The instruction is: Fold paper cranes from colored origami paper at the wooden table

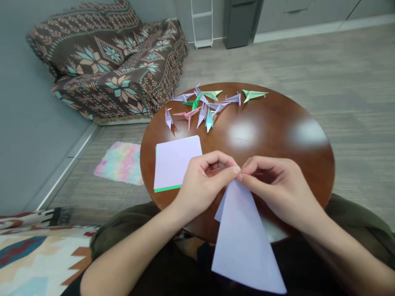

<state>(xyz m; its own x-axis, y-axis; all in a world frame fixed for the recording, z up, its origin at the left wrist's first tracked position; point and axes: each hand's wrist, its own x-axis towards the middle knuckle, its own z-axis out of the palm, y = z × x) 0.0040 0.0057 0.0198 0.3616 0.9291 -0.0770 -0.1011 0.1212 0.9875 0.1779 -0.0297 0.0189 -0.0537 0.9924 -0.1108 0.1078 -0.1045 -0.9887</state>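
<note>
A lavender sheet of origami paper [243, 242], folded over on itself, hangs down past the near edge of the table. Its top corner is pinched between the thumb and fingers of my left hand [206, 181] and of my right hand [277, 185], whose fingertips meet there. A narrower folded flap shows at the sheet's left side. Just left of my left hand lies a stack of square paper [175, 162], lavender on top with a green edge below. The very tip of the held corner is hidden by my fingers.
Several folded paper cranes in lavender, pink and blue, with a green crane [194, 102] among them, cluster at the far side of the round brown table [271, 123]. A pale green crane [253, 95] sits apart. Beyond stand a patterned sofa [120, 74] and a fluffy rug [120, 162].
</note>
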